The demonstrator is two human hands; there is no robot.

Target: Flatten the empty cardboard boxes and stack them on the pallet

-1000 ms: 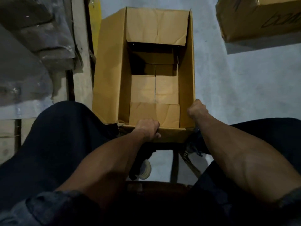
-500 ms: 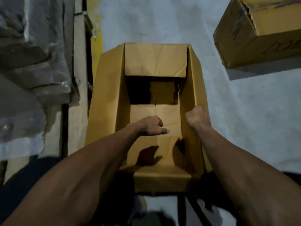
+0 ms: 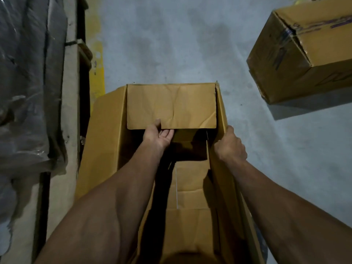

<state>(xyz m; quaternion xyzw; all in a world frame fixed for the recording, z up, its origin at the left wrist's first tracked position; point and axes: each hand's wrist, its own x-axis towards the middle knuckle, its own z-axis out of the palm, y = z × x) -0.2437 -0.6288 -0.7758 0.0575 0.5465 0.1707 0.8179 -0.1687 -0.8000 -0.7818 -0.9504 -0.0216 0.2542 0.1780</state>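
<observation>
The open cardboard box point(image 3: 171, 168) stands on the concrete floor point(image 3: 171, 44) at the view's centre, its far flap point(image 3: 171, 106) at 12 o'clock pinched by the left hand point(image 3: 158, 133). The right hand point(image 3: 229, 146), at 3 o'clock, curls over the side wall. Pulling the creased flap hard could tear it, or tip the box toward the wrapped pallet point(image 3: 70, 111) at 9 o'clock.

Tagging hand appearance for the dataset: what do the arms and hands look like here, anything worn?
Both forearms are bare up to the frame edge: no sleeves show. The left hand and right hand wear no gloves; no watch, ring or wristband shows. Lighting is dim, so fine marks cannot be made out.
</observation>
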